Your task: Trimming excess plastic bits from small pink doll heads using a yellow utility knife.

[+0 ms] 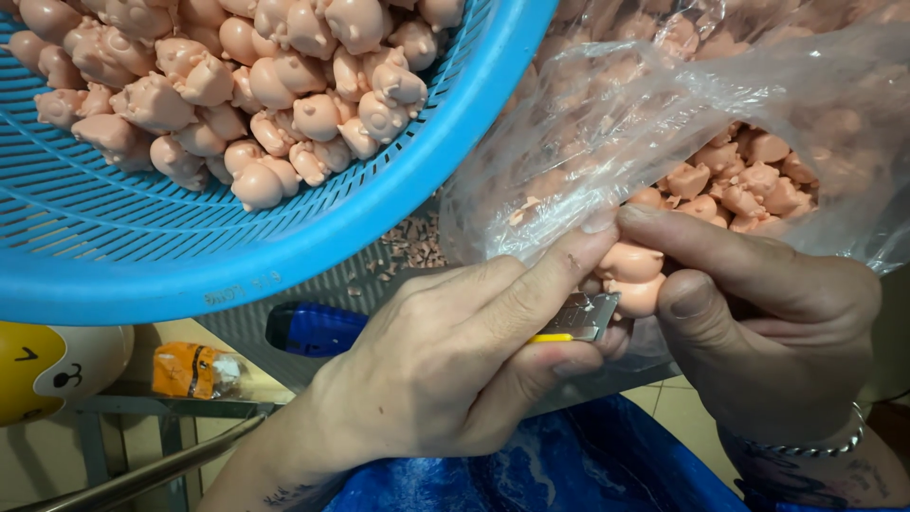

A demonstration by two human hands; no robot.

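My left hand [455,365] grips a small utility knife [578,320] with a yellow handle and a short metal blade. The blade rests against a small pink pig-shaped figurine [633,275]. My right hand [768,322] pinches that figurine between thumb and fingers, at the mouth of a clear plastic bag [607,123]. The bag holds several more pink figurines [744,185].
A large blue perforated basket [142,237] at upper left holds several pink figurines [265,85]. Pink shavings [412,248] lie on a grey mesh surface below it. Blue plastic sheet [569,465] covers my lap. A round yellow and white toy [47,370] sits at far left.
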